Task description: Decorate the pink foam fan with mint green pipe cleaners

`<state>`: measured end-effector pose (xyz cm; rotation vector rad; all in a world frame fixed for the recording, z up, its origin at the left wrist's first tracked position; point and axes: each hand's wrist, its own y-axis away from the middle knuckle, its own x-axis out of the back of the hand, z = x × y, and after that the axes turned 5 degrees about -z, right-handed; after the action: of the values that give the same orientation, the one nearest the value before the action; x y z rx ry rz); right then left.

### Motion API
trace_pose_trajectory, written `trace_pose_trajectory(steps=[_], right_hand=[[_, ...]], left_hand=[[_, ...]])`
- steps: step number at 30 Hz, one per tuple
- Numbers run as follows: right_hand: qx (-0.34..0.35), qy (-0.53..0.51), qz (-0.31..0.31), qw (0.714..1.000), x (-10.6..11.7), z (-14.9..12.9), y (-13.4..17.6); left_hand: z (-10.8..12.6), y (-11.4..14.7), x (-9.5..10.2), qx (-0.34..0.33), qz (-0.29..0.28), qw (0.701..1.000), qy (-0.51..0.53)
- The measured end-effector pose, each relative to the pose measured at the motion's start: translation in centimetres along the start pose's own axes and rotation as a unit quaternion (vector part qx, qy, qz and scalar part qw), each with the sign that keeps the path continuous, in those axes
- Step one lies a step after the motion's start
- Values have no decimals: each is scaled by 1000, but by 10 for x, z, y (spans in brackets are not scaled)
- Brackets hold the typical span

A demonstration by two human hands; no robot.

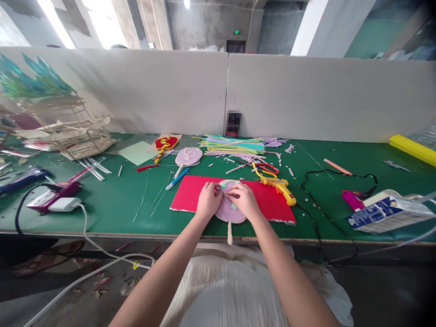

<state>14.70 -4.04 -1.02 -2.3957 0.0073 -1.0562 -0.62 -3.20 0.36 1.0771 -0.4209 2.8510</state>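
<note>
A round lilac fan [226, 212] with a ribbed, fuzzy surface and a cream handle lies on a red board [189, 193], its handle reaching over the table's front edge. Small mint-green pieces [234, 206] show on its face. My left hand [210, 198] rests at the fan's upper left, fingers curled and pinched beside a mint-green bit. From the right, my right hand [242, 198] pinches over the fan's middle, its fingertips close to those of the left. What sits between the fingertips is too small to make out.
A yellow glue gun [281, 187] and scissors [267, 169] lie at the board's right. Behind are pipe cleaners [235, 145], a second lilac fan [189, 156] and a red-yellow piece [166, 143]. A power strip [56, 196] stands left, a carton [391, 213] right; cables cross the table.
</note>
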Motion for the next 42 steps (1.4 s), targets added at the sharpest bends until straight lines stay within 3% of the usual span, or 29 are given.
trace_pose_trajectory(steps=[19, 21, 24, 27, 30, 33, 38, 42], right_hand=[[-5, -27, 8, 1000, 0, -1, -1], [-27, -63, 29, 997, 2, -2, 0], [-93, -102, 124, 983, 8, -2, 2], [-145, -83, 211, 963, 12, 1, 5], [-177, -53, 212, 960, 12, 5, 6], [-194, -29, 186, 963, 9, 7, 6], [-199, -36, 229, 952, 5, 9, 5], [-223, -163, 240, 931, 6, 6, 3]], left_hand=[[-4, -2, -2, -16, -11, 1000, -22], [-5, -3, 1, -6, -1, 1000, 10], [-4, -3, 5, 22, 43, 997, 59], [-3, -2, 8, 62, 96, 993, 14], [0, 0, 6, 77, 91, 990, -81], [0, 0, 3, 58, 62, 991, -107], [-4, -5, 4, 19, 68, 996, 60], [-3, -8, 8, 26, 57, 963, 263]])
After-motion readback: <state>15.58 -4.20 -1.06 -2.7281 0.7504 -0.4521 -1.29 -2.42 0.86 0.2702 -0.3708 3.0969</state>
